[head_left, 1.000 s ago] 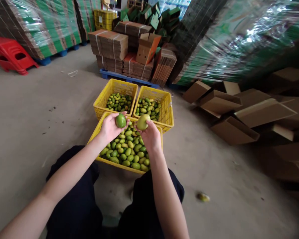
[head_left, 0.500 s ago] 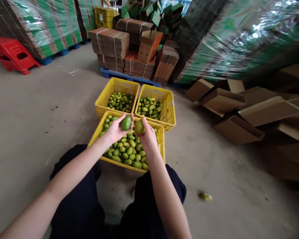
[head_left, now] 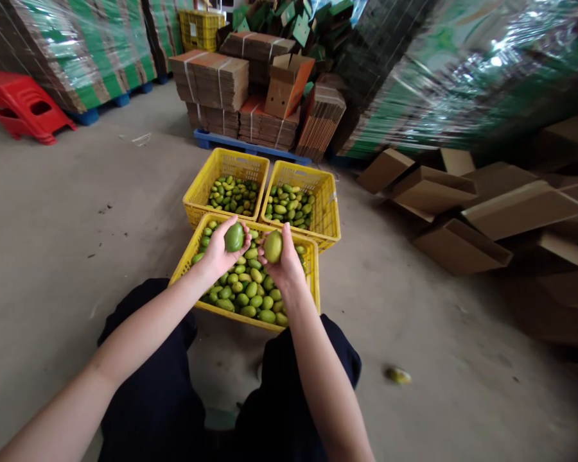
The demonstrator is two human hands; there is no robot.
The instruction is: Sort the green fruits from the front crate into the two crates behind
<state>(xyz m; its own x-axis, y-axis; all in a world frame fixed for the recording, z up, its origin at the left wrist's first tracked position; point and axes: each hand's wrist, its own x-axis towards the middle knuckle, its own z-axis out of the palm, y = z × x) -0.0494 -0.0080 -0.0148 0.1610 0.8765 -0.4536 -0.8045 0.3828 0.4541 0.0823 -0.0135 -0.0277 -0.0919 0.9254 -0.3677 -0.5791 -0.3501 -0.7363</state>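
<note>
My left hand (head_left: 219, 251) is curled around a dark green, smooth oval fruit (head_left: 234, 237). In my right hand (head_left: 288, 264) rests a yellower green oval fruit (head_left: 273, 246), held between thumb and fingers. Both hands are above the near yellow crate (head_left: 316, 276), a little apart from each other. That crate holds many green and yellowish oval fruits (head_left: 256, 289), partly covered by my hands. Behind it stand two more yellow crates, the back left crate (head_left: 196, 186) and the back right crate (head_left: 331, 206), each with similar fruit lying low inside.
Bundled flat cartons (head_left: 212, 80) sit on a blue pallet (head_left: 250, 147) beyond the crates. Open cardboard boxes (head_left: 433, 192) lie at right. A red stool (head_left: 26, 106) stands far left. One fruit (head_left: 397, 375) lies on the floor beside my right knee. Wrapped stacks (head_left: 101, 48) rise behind.
My hands have moved slightly apart, the left one shifting left with its green fruit. In my right hand the yellower fruit has turned and shows more of itself.
</note>
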